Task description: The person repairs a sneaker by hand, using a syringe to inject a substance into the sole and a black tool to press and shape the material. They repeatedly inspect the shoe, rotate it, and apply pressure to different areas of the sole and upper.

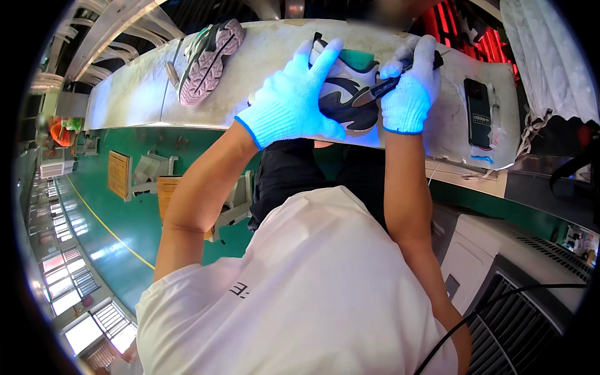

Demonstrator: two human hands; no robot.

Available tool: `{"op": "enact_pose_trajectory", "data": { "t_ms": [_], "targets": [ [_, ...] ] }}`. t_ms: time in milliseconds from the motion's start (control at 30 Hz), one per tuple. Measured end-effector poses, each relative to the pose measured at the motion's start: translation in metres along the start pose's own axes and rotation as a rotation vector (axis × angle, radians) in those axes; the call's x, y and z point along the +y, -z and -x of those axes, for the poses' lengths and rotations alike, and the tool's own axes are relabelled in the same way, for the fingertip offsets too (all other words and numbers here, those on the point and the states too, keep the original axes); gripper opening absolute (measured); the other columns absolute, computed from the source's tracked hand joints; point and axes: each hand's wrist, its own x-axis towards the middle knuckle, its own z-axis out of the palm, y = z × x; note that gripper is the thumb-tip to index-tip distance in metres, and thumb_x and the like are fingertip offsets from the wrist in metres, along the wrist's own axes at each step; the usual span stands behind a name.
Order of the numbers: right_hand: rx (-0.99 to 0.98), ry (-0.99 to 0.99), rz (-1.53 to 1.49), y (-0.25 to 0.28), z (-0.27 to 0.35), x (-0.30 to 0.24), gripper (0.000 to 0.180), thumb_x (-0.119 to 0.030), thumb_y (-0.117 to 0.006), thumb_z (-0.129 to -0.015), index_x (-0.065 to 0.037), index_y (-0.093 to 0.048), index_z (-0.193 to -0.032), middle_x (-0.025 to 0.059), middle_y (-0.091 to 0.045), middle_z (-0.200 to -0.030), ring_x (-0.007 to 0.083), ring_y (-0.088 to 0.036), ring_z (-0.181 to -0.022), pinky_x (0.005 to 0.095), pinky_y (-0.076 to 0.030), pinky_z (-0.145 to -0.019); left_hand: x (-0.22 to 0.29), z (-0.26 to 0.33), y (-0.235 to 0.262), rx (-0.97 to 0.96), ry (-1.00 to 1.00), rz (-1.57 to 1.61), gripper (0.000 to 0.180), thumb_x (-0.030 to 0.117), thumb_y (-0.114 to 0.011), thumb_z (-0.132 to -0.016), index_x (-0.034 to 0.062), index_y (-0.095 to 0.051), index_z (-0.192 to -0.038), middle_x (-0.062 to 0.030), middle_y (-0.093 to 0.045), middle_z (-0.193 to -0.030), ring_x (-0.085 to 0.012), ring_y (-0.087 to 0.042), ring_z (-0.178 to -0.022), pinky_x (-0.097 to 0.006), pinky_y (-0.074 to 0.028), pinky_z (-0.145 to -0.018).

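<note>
A grey, white and black sneaker [347, 94] with a green patch inside its collar lies on the worktable in front of me. My left hand [290, 94], in a white knit glove lit blue, grips it, with the thumb at the near side and the fingers stretched over the far side. In my right hand [412, 84], also gloved, is a black-handled knife [386, 86]. Its flat blade points left and reaches the sneaker's side; whether the tip touches cannot be made out. Part of the sneaker is hidden under my left hand.
Another sneaker [209, 65] with a pinkish patterned sole lies on its side at the left of the pale worktable [140, 94]. A dark phone [478, 112] and a thin white pen-like item [495, 112] lie at the right. Red glowing bars [447, 25] and a white cloth [550, 56] are beyond.
</note>
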Motion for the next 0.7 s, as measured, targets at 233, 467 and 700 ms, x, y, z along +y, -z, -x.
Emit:
{"op": "enact_pose_trajectory", "data": {
  "t_ms": [233, 467, 700],
  "targets": [
    [-0.263, -0.370, -0.150, 0.039, -0.015, -0.008, 0.033, -0.043, -0.068, -0.114, -0.010, -0.070, -0.116, 0.0011, -0.063, -0.080, 0.0115, -0.052, -0.058, 0.0287, -0.045, -0.054, -0.004, -0.008, 0.006, -0.040, -0.009, 0.053, 0.143, 0.061, -0.102, -0.062, 0.0232, -0.026, -0.178, -0.0300, -0.047, -0.164, -0.0563, -0.059, -0.140, -0.056, -0.055, -0.115],
    [0.034, -0.479, -0.184, 0.068, 0.013, -0.017, 0.023, -0.035, -0.071, -0.113, -0.012, -0.066, -0.109, 0.0005, -0.064, -0.083, 0.0124, -0.053, -0.061, 0.0283, -0.045, -0.055, -0.005, 0.012, -0.003, 0.122, -0.112, 0.200, 0.125, 0.049, -0.101, -0.070, 0.0204, -0.039, -0.174, -0.0276, -0.051, -0.161, -0.0527, -0.062, -0.139, -0.055, -0.055, -0.113],
    [0.291, -0.395, 0.119, 0.023, 0.037, -0.001, 0.028, -0.029, -0.074, -0.109, -0.011, -0.060, -0.093, -0.0010, -0.050, -0.073, 0.0110, -0.050, -0.062, 0.0279, -0.044, -0.059, -0.006, 0.015, -0.022, 0.280, -0.153, 0.299, 0.112, 0.030, -0.103, -0.064, 0.0205, -0.055, -0.165, -0.0229, -0.061, -0.146, -0.0450, -0.072, -0.120, -0.049, -0.062, -0.097]
  ]
}}
